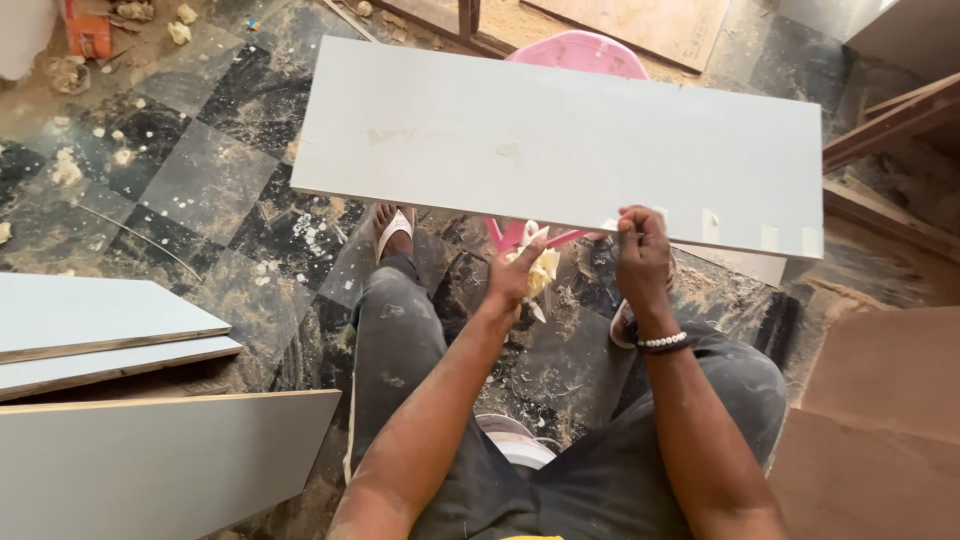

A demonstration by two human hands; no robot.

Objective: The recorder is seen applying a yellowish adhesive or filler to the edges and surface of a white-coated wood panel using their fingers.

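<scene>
One grey board point(560, 140); right hand point(643, 262) grip pinching its edge; left hand point(517, 275) pinching one yellowish wad point(543, 270); three boards point(110, 330) on floor.

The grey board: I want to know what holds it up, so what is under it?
A pink plastic stool shows beneath the grey board; its seat is mostly covered.

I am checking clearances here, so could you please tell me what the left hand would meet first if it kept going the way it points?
Probably the near edge of the white board: the left hand, holding a yellowish wad, points up toward it, though depth is unclear.
</scene>
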